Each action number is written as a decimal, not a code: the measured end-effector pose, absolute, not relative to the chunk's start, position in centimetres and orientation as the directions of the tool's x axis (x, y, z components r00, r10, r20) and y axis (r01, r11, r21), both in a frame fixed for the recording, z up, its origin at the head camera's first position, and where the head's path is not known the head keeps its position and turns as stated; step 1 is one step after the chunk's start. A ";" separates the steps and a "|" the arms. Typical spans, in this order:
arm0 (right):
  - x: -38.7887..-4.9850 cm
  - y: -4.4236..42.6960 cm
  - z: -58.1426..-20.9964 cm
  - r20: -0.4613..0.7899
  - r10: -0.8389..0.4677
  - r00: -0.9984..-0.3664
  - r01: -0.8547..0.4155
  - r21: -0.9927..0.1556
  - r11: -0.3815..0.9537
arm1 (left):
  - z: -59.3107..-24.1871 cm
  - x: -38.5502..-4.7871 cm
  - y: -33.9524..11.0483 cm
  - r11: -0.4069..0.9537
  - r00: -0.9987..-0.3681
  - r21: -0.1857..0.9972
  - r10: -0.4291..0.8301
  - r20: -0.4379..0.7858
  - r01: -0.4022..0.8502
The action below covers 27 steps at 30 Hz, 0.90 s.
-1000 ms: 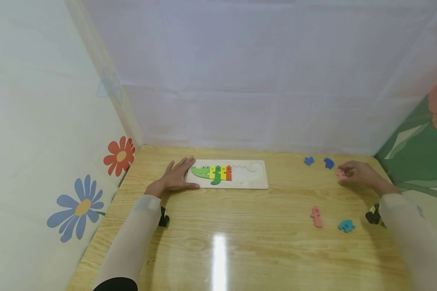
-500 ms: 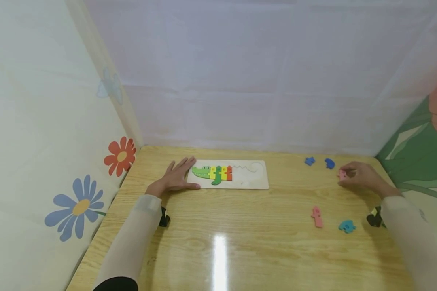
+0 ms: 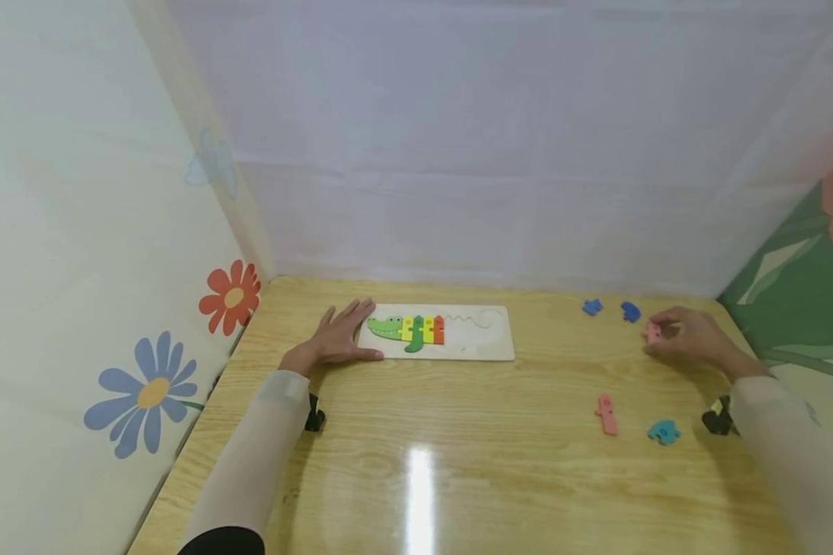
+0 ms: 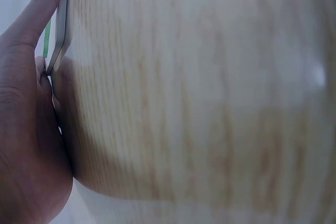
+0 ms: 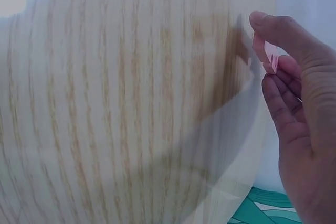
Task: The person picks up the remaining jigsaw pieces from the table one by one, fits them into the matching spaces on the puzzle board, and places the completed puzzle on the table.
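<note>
The left hand (image 3: 335,339) lies splayed; the right hand (image 3: 690,338) pinches.

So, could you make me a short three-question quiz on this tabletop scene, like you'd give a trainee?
1. What is the right hand pinching?
2. True or false: the left hand is at the right-hand end of the pale, rectangular wooden puzzle board.
3. Apart from the held one, how many loose pieces can you see on the wood-grained table?

Key:
1. A small pink puzzle piece.
2. False; it is at the left end, by the green crocodile-head piece.
3. Four: a small blue piece, a curved dark-blue piece, a long pink piece and a teal piece.
</note>
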State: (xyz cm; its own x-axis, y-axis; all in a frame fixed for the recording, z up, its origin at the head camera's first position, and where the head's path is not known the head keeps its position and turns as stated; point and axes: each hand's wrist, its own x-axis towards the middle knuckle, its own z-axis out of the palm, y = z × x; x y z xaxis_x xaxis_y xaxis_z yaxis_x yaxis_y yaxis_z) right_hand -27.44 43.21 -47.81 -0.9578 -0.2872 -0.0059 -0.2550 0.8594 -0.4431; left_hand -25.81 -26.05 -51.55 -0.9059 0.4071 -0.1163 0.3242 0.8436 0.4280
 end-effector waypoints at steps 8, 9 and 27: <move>-27.4 42.7 -47.3 0.029 -0.314 -0.949 -0.296 -0.419 0.858 | -51.5 -25.8 -26.1 0.834 -0.907 0.447 0.408 -0.102 0.325; -27.4 42.6 -47.3 0.033 -0.319 -0.947 -0.302 -0.420 0.856 | -51.6 -25.8 -26.1 0.835 -0.908 0.445 0.407 -0.105 0.323; -27.4 40.9 -46.5 0.066 -0.363 -0.930 -0.351 -0.460 0.816 | -52.9 -26.6 -26.7 0.839 -0.908 0.438 0.405 -0.104 0.324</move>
State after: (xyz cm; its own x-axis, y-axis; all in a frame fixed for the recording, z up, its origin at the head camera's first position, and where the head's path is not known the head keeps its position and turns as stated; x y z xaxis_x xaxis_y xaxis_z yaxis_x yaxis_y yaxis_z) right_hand -27.45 40.87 -46.46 -0.9295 -0.3628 0.0664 -0.3512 0.8157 -0.4596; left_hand -26.55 -26.74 -52.86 -0.9082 0.4054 -0.1041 0.3241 0.8386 0.4379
